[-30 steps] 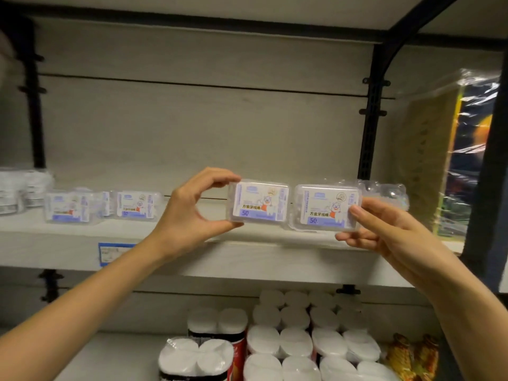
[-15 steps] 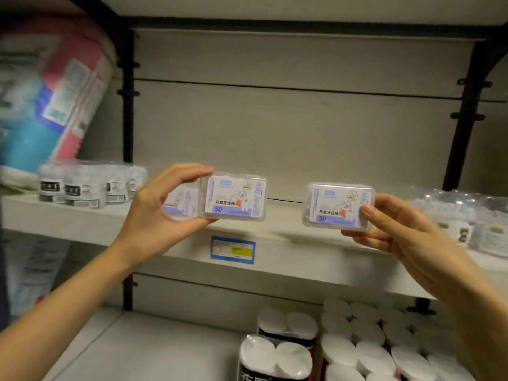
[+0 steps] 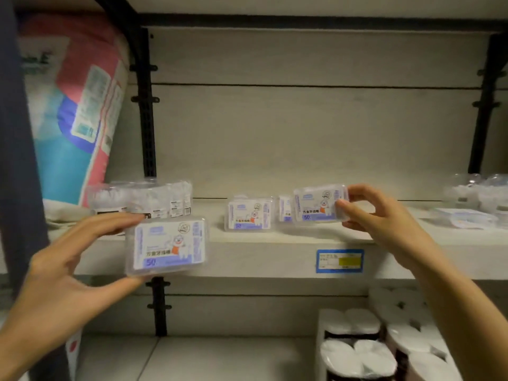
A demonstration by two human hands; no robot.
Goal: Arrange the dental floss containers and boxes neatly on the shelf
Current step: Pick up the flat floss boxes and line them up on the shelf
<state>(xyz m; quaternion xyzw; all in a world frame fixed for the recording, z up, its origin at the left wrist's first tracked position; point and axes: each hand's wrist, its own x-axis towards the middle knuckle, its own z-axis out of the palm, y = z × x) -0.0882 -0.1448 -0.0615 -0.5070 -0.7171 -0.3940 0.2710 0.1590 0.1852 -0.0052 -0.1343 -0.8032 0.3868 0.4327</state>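
My left hand [image 3: 68, 268] grips a clear dental floss box [image 3: 166, 246] with a blue-and-white label, held in front of the shelf's front edge, below shelf level. My right hand [image 3: 384, 218] holds a second, matching floss box [image 3: 319, 206] just above the pale shelf board [image 3: 288, 237]. Two more floss boxes stand upright on the shelf, one at the middle [image 3: 250, 215] and a narrower-looking one [image 3: 286, 211] partly hidden behind the box in my right hand.
Round clear containers [image 3: 143, 199] sit on the shelf at the left, beside a large soft pack [image 3: 74, 111]. Clear packs [image 3: 478, 202] lie at the right end. A blue price tag [image 3: 339, 261] is on the shelf edge. Tissue rolls [image 3: 384, 345] fill the lower right.
The view has swung left. My left hand dropped below the shelf edge with its box. My right hand carried its box over the shelf, next to the standing boxes.
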